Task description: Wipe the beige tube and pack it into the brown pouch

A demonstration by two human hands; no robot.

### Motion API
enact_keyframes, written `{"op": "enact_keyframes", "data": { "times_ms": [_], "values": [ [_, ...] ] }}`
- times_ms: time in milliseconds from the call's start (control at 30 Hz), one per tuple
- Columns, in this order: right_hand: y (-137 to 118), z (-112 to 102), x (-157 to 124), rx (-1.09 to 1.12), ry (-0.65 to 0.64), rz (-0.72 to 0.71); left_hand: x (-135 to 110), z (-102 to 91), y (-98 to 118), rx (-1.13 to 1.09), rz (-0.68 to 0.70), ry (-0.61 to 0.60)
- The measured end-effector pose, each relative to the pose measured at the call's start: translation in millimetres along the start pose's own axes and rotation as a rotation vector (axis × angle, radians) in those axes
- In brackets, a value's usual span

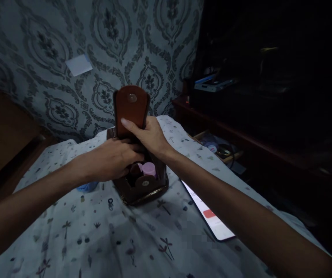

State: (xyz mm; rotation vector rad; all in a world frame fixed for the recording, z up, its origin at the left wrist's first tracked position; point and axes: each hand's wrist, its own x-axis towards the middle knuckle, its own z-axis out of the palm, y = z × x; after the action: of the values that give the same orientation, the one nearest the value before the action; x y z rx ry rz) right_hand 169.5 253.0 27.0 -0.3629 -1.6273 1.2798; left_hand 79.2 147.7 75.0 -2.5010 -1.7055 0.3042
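Note:
A small brown leather pouch (pixel 143 189) stands on a flower-printed bed sheet (pixel 143 239), its flap (pixel 131 106) with a metal snap lifted upright. My right hand (pixel 148 135) holds the flap open from behind, fingers across its lower part. My left hand (pixel 114 160) reaches into the pouch's mouth, fingertips hidden inside among small containers. A pink cap (pixel 149 169) and a darker red cap (pixel 137 170) show inside the pouch. Whether the left fingers grip anything cannot be told.
A lit phone (pixel 209 216) lies on the sheet right of the pouch, partly under my right forearm. A blue object (pixel 87 187) peeks out beneath my left wrist. Dark wooden furniture (pixel 241 131) with an open drawer stands at right. A patterned wall (pixel 96 58) rises behind.

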Motion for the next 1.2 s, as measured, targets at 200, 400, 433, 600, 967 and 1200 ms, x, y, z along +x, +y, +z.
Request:
{"op": "enact_keyframes", "data": {
  "times_ms": [200, 400, 433, 600, 967, 1200],
  "values": [
    [-2.6, -1.2, -4.2, -0.054, 0.02, 0.009, -8.8, -26.9, -1.8, 0.049, 0.066, -0.194],
    [-2.3, -1.6, -3.7, -0.063, 0.036, 0.011, -2.9, -36.1, -3.8, 0.012, 0.051, -0.267],
    [-2.2, -1.5, -3.4, -0.061, 0.039, 0.008, -2.6, -35.3, -4.3, 0.009, 0.072, -0.278],
    [-1.8, -1.6, -2.2, -0.04, 0.067, 0.01, -4.5, -20.3, -6.8, 0.019, 0.122, -0.25],
    [2.6, -2.1, -0.8, -0.013, 0.062, 0.022, 0.4, -1.6, 15.9, -0.121, -0.05, -0.07],
    [1.7, -3.3, -2.3, -0.033, 0.055, 0.045, -7.0, -3.5, 26.9, -0.437, -0.183, 0.13]
  ]
}}
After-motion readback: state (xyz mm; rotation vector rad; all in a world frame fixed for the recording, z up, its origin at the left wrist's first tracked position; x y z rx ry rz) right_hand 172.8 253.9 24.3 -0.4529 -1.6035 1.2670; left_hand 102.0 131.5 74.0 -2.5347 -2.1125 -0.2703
